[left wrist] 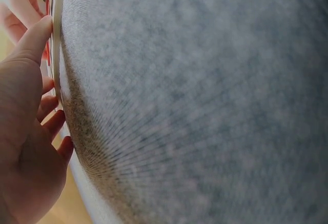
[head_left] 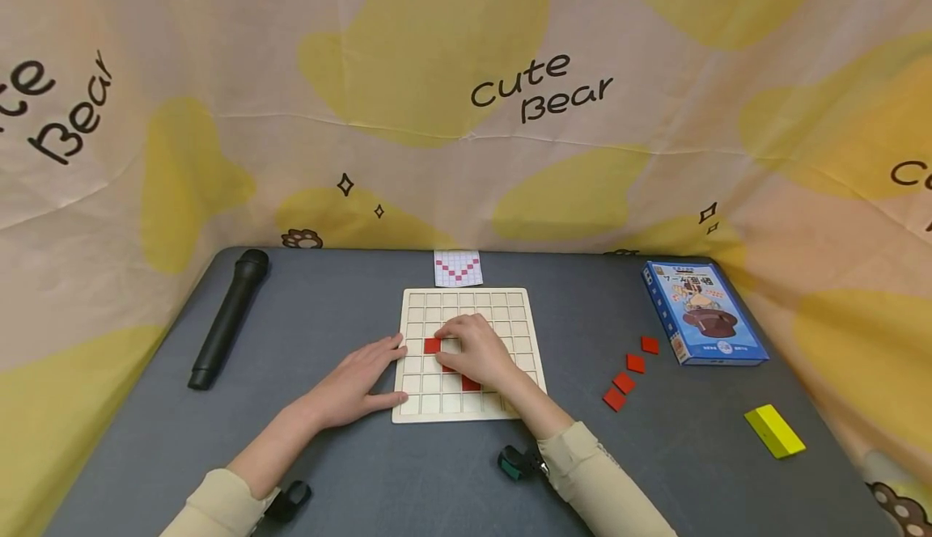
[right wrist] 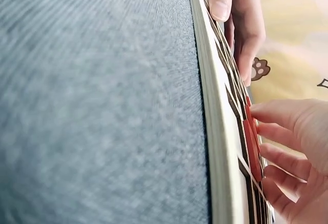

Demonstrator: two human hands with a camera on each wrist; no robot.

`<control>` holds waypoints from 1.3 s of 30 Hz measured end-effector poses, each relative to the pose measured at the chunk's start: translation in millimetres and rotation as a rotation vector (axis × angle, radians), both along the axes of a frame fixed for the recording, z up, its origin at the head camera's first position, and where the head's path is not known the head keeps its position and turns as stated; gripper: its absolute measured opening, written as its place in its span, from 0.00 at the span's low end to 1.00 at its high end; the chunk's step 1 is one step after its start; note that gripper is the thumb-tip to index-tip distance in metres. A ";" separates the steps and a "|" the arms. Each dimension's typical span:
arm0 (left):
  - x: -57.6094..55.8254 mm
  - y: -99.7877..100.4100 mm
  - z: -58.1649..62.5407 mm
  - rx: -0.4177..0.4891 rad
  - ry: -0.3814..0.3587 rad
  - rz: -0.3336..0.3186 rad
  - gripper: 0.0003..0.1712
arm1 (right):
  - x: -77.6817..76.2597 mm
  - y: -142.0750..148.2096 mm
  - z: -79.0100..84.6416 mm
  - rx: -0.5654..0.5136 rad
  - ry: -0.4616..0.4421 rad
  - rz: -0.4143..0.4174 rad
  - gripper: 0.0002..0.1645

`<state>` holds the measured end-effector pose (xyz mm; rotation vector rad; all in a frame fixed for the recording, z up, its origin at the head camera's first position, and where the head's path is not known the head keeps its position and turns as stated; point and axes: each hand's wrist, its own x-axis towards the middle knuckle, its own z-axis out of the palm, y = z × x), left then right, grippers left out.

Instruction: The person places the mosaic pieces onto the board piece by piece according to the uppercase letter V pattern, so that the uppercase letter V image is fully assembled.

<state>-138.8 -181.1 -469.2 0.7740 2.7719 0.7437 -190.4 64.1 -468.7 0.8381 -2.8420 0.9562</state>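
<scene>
A pale wooden grid board lies on the table. My left hand rests at its left edge, with fingers extended and the thumb touching the near left part. In the left wrist view, the thumb and fingertips meet the board's edge. Over the board's middle is my right hand, its fingers loosely bent and low over the grid. Red square tiles sit in the grid: one tile beside the right fingertips, another tile partly under the hand. The right wrist view shows the thumb close to a red tile.
Several loose red tiles lie right of the board. Behind it is a small pattern card. A black microphone lies at left. A blue box and a yellow block are at right. Patterned cloth surrounds the table.
</scene>
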 end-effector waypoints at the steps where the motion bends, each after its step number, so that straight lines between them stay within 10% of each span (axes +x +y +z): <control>1: 0.0 0.0 -0.2 0.000 0.001 0.000 0.44 | 0.5 0.8 -0.6 0.001 0.004 0.008 0.16; 17: -0.2 0.7 -3.4 -0.004 0.024 0.000 0.45 | 13.9 34.9 5.1 -0.184 0.000 0.000 0.10; 39: -1.3 0.7 -5.3 -0.003 0.028 0.003 0.45 | 35.6 148.2 2.9 -0.105 0.019 -0.254 0.11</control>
